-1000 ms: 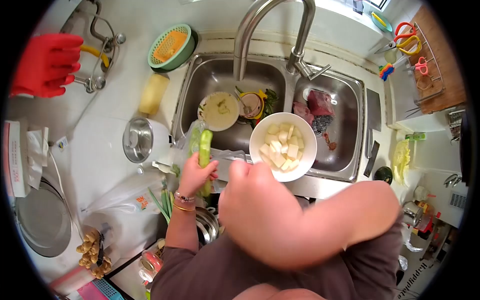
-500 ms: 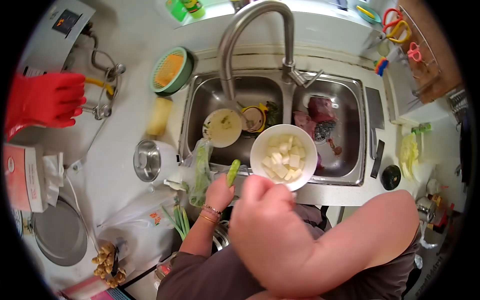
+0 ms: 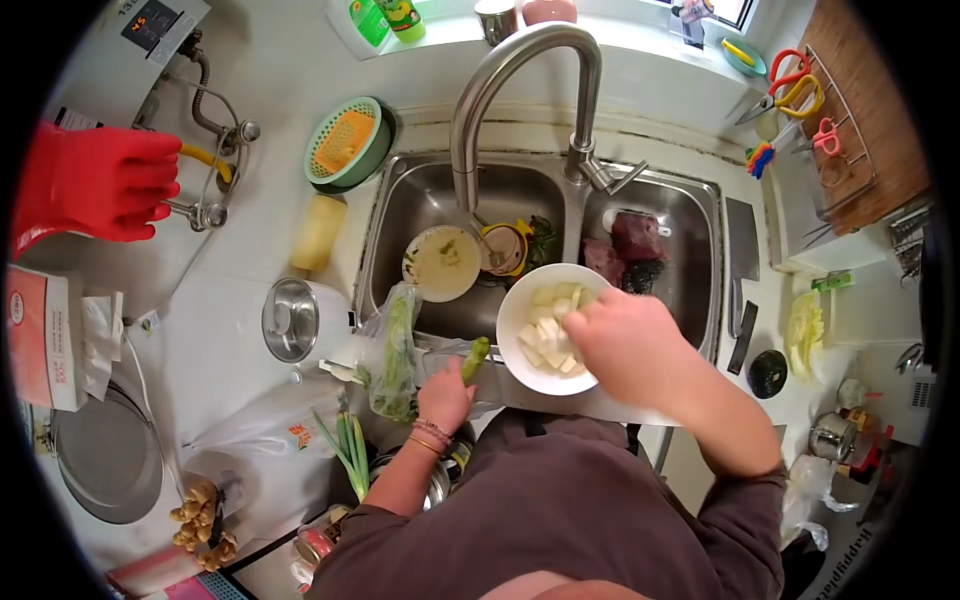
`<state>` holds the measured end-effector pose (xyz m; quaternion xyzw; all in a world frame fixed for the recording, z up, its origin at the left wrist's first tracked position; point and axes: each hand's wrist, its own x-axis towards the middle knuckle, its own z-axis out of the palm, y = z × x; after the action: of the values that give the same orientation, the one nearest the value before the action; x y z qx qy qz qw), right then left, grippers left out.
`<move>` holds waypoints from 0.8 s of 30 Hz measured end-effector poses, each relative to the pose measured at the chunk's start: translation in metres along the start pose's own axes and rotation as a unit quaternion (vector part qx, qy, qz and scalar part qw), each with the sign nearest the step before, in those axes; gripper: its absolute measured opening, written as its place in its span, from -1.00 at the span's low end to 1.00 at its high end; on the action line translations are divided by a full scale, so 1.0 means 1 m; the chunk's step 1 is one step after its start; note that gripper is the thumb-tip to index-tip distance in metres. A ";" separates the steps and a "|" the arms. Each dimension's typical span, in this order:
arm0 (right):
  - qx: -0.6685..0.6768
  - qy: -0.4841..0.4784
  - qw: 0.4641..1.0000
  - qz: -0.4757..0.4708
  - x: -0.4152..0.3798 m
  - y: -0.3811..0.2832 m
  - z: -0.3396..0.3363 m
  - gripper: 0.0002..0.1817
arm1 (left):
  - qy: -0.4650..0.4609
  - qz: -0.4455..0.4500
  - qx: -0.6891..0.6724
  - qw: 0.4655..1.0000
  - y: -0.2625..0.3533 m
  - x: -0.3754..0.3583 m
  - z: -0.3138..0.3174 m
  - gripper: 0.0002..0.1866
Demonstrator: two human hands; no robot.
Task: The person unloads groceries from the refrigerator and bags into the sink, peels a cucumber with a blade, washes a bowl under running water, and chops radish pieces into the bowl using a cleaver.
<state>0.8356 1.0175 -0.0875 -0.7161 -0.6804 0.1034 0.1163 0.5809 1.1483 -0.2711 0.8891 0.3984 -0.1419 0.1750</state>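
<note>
My left hand (image 3: 444, 396) is closed around a long green vegetable (image 3: 475, 360) whose rounded tip points up toward the sink. Beside that hand, a clear plastic bag (image 3: 398, 350) with green vegetables lies at the counter's front. My right hand (image 3: 630, 338) is over the right side of a white bowl (image 3: 515, 345), its fingers curled down and slightly blurred; I cannot tell what is in them. Pale cut chunks (image 3: 548, 338) fill the bottom of the bowl, which sits at the sink's front edge.
A white bowl of cloudy liquid (image 3: 443, 287) stands in the left basin under the faucet (image 3: 466, 150). Raw meat (image 3: 637, 237) lies in the right basin. A cleaver (image 3: 741, 240) rests right of the sink. Left are a metal pot (image 3: 291, 320) and spring onions (image 3: 347, 450).
My right hand has come down and forward from near the camera to the bowl. The left hand keeps hold of the green vegetable. The camera view has shifted slightly.
</note>
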 end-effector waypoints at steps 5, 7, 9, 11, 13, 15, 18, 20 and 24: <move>0.377 -0.034 0.917 0.128 0.047 0.041 0.069 -0.65 | 0.160 0.103 -0.414 0.890 0.037 0.028 -0.045 -0.41; 0.448 -0.067 0.872 0.184 0.064 0.028 0.068 -0.66 | -0.014 0.069 -0.766 0.638 0.067 0.052 -0.056 -0.45; 0.398 -0.014 0.906 0.144 0.071 0.031 0.099 -0.66 | -0.232 0.028 -0.890 0.391 0.073 0.081 -0.058 -0.44; 0.316 0.088 0.939 0.105 0.065 0.030 0.121 -0.66 | -0.238 -0.013 -0.914 0.328 0.073 0.098 -0.050 -0.47; 0.368 0.104 0.911 0.154 0.059 0.035 0.130 -0.68 | -0.237 -0.041 -0.926 0.290 0.070 0.110 -0.041 -0.49; 0.473 0.085 0.846 0.231 0.056 0.034 0.130 -0.71 | -0.255 -0.032 -0.926 0.278 0.070 0.118 -0.035 -0.51; 0.450 0.120 0.858 0.217 0.058 0.032 0.145 -0.76 | -0.271 -0.016 -0.928 0.255 0.071 0.127 -0.025 -0.53; 0.470 0.155 0.844 0.207 0.060 0.034 0.146 -0.75 | -0.267 -0.019 -0.931 0.250 0.070 0.133 -0.026 -0.59; 0.392 0.231 0.867 0.201 0.061 0.089 0.129 -0.74 | -0.263 -0.054 -0.913 0.306 0.055 0.147 -0.022 -0.71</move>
<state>0.8840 1.0773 -0.2366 -0.7365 -0.3786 0.2142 0.5180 0.7198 1.2203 -0.2984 0.0530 0.2532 0.0770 0.9629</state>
